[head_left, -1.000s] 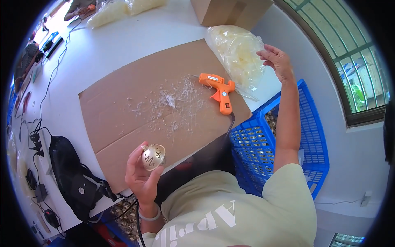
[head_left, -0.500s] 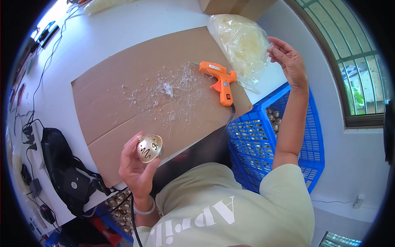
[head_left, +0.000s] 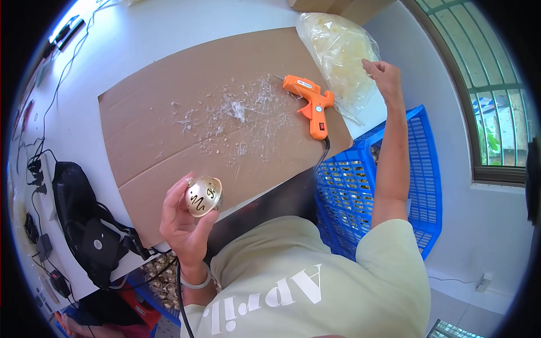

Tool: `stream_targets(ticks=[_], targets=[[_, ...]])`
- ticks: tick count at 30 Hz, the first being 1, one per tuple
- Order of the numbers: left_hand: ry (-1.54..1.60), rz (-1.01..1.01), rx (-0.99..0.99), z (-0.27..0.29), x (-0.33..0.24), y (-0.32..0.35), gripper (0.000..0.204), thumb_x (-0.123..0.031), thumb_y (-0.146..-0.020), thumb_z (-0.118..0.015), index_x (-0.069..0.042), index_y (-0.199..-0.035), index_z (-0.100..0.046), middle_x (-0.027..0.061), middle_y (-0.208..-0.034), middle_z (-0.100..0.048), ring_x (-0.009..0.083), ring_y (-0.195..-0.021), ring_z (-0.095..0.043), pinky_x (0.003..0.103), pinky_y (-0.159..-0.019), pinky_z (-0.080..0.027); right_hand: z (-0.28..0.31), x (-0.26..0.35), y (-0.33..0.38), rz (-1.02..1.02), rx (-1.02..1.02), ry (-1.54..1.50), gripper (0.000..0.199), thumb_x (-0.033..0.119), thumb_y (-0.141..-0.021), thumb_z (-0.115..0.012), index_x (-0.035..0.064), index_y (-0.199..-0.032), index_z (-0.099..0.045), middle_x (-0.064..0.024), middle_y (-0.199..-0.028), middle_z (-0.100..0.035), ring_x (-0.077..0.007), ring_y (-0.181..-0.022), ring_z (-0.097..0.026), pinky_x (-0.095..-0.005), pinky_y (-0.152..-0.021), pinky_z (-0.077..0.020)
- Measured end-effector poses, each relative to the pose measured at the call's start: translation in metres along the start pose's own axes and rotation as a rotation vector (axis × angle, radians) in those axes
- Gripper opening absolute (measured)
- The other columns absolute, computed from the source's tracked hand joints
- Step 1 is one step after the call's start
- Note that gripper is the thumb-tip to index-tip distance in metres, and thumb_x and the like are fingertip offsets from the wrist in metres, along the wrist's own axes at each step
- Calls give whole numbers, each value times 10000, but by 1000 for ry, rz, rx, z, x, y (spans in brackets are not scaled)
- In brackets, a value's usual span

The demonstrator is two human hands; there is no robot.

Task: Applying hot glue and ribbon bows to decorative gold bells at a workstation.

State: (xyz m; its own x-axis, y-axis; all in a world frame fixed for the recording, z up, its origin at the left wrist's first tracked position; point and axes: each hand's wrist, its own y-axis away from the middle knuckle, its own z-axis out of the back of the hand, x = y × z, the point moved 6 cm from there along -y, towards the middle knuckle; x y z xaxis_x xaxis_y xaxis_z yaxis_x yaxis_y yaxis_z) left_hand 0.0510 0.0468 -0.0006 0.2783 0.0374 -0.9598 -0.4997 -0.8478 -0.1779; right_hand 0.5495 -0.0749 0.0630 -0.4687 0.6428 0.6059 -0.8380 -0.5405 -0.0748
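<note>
My left hand (head_left: 185, 225) holds a shiny gold metal cup (head_left: 204, 196), rounded like half a ball, with dark cut-out or printed marks. Its thumb and fingers grip the sides above the cardboard's near edge. My right hand (head_left: 384, 79) is stretched out at the far right, its fingers closed together against the side of a clear plastic bag (head_left: 338, 53) of pale yellowish pieces. Whatever may be between those fingertips is too small to make out. An orange glue gun (head_left: 309, 101) lies on the brown cardboard sheet (head_left: 146, 135), nozzle toward the far left, with neither hand touching it.
Glue strings and crumbs (head_left: 236, 112) litter the cardboard. A blue plastic crate (head_left: 344, 186) stands at the right under my forearm. A black bag (head_left: 84, 225) and cables lie at the left on the white table (head_left: 135, 34). More gold cups (head_left: 163, 284) sit lower left.
My right hand has moved slightly left and closed its fingers more, now over the bag's edge. My left hand still holds the gold cup, turned a little. The view has shifted slightly.
</note>
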Motion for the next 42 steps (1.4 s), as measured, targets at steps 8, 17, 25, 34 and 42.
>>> stream_targets(ticks=[8,17,25,34,42], targets=[[-15,3,6,-1,0,-3,599,40,-720,-727,35,-1271,-489,234,-1306,-500,211,-1086,-578,314,-933,-481,8,-2,5,97,-65,-181,289,243,-833,-723,-20,-949,-689,-30,-862,-674,-92,-757,-601,-229,-708,-494],[-6,-9,7,-2,0,-3,605,32,-725,-731,41,-1277,-482,238,-1305,-499,214,-1089,-577,313,-935,-481,20,11,8,174,-112,-217,204,157,-895,-639,16,-1040,-668,-45,-923,-668,-117,-833,-610,-240,-727,-498],[-18,-22,0,-1,-1,0,604,11,-731,-743,41,-1276,-483,231,-1305,-502,209,-1086,-577,309,-935,-481,7,67,31,701,-418,605,244,24,-821,-599,88,-1043,-677,-69,-1090,-614,-241,-1010,-555,-340,-902,-439],[-31,-20,-10,1,-2,0,592,1,-738,-740,36,-1273,-488,228,-1299,-507,196,-1061,-583,304,-926,-482,-4,52,25,566,-423,876,318,39,-756,-632,132,-1060,-650,-34,-1158,-573,-256,-1110,-484,-411,-958,-370],[-39,-17,-13,-1,-1,-2,590,-6,-735,-740,34,-1269,-493,229,-1293,-510,199,-1067,-581,303,-930,-479,15,64,26,535,-531,858,295,83,-758,-679,136,-1033,-586,-20,-1173,-567,-244,-1135,-472,-411,-919,-362]])
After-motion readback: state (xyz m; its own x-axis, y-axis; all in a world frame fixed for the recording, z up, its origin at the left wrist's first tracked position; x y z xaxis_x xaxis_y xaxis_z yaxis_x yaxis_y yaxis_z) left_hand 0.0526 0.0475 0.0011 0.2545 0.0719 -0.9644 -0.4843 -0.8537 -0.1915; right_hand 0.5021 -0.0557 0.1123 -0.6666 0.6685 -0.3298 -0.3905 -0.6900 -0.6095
